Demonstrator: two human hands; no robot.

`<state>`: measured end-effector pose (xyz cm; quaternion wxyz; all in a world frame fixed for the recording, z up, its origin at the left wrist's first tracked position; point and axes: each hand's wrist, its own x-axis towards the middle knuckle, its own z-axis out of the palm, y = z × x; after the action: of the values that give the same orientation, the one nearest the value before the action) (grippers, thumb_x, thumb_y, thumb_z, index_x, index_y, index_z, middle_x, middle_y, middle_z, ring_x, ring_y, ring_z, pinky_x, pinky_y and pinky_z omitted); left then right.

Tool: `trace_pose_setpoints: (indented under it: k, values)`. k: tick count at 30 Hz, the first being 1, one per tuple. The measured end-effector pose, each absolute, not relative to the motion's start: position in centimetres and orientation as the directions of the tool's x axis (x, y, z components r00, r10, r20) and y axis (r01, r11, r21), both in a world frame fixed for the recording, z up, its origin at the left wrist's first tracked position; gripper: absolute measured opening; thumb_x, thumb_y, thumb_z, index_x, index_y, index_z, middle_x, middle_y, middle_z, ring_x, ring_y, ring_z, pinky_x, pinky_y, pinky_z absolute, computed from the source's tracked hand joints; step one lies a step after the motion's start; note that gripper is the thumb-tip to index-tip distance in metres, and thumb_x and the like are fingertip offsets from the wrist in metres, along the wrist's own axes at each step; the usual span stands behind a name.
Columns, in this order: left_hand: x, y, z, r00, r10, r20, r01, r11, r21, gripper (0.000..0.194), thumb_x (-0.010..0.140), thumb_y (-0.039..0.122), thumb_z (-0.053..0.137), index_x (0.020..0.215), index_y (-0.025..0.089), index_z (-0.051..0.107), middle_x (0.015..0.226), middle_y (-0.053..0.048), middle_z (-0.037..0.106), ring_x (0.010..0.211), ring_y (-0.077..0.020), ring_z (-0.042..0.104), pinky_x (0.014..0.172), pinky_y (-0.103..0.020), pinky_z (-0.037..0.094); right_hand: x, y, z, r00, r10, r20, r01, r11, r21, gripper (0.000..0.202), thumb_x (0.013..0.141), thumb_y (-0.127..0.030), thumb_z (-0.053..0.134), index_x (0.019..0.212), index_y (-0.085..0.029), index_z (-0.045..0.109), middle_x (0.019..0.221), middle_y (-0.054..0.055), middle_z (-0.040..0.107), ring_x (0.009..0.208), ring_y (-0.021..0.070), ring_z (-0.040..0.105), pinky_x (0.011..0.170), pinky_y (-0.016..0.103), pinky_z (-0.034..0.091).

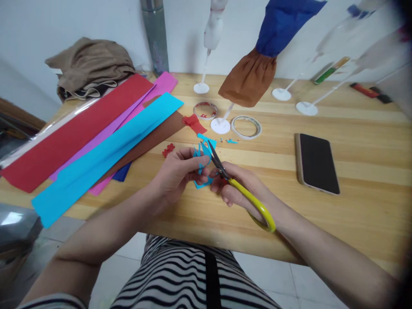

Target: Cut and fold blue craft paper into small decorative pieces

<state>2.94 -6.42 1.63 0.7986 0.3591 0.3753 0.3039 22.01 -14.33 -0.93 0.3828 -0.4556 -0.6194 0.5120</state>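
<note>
Clerk: Materials and shapes, please, left to right.

Cataloguer: Red paper strip (80, 128), long, flat, matt, clear plastic along its edge; brown cloth (93, 62), soft, rumpled in a heap behind; bright blue paper strip (109, 156), long, lightly creased, laid over a brown paper strip (144, 143); red flower-shaped pieces (168, 149), small, lobed, just beside the left hand (175, 171); that hand pinches a cut blue piece (206, 152), thin, its edges snipped into narrow tongues, above the table (363, 171), smooth pale wood with a striped grain; scissors (252, 200), dark metal blades, looped yellow handles, gripped by the right hand (245, 179), the blades at the blue piece; miniature skirt (249, 79), gathered brown below plain dark blue, on a white stand; phone (317, 163), a dark, glossy, rounded slab.

Clerk: Containers and contents?

Cataloguer: Tumbler (156, 36), cylindrical, grey-green, contents not visible; left tape ring (206, 104), small red bits within its circle; right tape ring (246, 136), pale, lying flat, bare wood inside.

Clerk: Hidden or unclear?

Cataloguer: Tumbler, cut off at the top edge; left fingertips, partly behind the blue piece; whether the blades touch that piece, I cannot tell; figures at upper right, blurred; right-hand border, dark.
</note>
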Motion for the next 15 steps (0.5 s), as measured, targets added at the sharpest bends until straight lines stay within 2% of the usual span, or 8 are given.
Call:
trace_pose_setpoints:
  k: [3, 9, 12, 15]
  values:
    - [2.94, -6.5, 1.7, 0.523, 0.766, -0.374, -0.216, 0.544, 0.811, 0.043, 0.056, 0.038, 0.103, 0.069, 0.017, 0.069, 0.057, 0.002, 0.067, 0.048, -0.01, 0.06, 0.047, -0.021, 0.046, 21.87, -14.42, -0.49, -0.307, 0.952, 0.016, 0.205, 0.083, -0.975, 0.052, 0.105, -0.07, 0.057, 0.125, -0.024, 0.07, 0.088, 0.003, 0.065, 0.073, 0.0188, 0.061, 0.067, 0.032, 0.056]
    - [2.91, -6.55, 1.79, 0.515, 0.771, -0.375, -0.204, 0.535, 0.82, 0.043, 0.054, 0.04, 0.103, 0.068, 0.016, 0.07, 0.056, 0.002, 0.068, 0.046, -0.0086, 0.058, 0.046, -0.02, 0.044, 21.92, -14.28, -0.43, -0.266, 0.962, 0.056, 0.305, 0.139, -0.942, 0.047, 0.101, -0.065, 0.064, 0.121, -0.023, 0.07, 0.095, 0.006, 0.074, 0.084, 0.024, 0.07, 0.077, 0.038, 0.06]
    - [2.88, -6.52, 1.72, 0.519, 0.769, -0.373, -0.207, 0.536, 0.818, 0.041, 0.055, 0.038, 0.103, 0.068, 0.016, 0.07, 0.057, 0.002, 0.068, 0.047, -0.0089, 0.059, 0.046, -0.02, 0.045, 21.72, -14.29, -0.34, -0.256, 0.966, 0.03, 0.368, 0.126, -0.921, 0.037, 0.1, -0.054, 0.065, 0.12, -0.023, 0.068, 0.098, 0.007, 0.077, 0.081, 0.0235, 0.07, 0.073, 0.037, 0.059]
    - [2.82, -6.44, 1.55, 0.532, 0.765, -0.362, -0.223, 0.54, 0.812, 0.04, 0.057, 0.037, 0.103, 0.071, 0.017, 0.072, 0.057, 0.003, 0.068, 0.047, -0.0093, 0.06, 0.047, -0.021, 0.046, 21.38, -14.35, 0.04, -0.193, 0.981, 0.029, 0.524, 0.128, -0.842, 0.027, 0.094, -0.045, 0.067, 0.109, -0.023, 0.065, 0.085, 0.004, 0.074, 0.065, 0.0205, 0.064, 0.062, 0.034, 0.053]
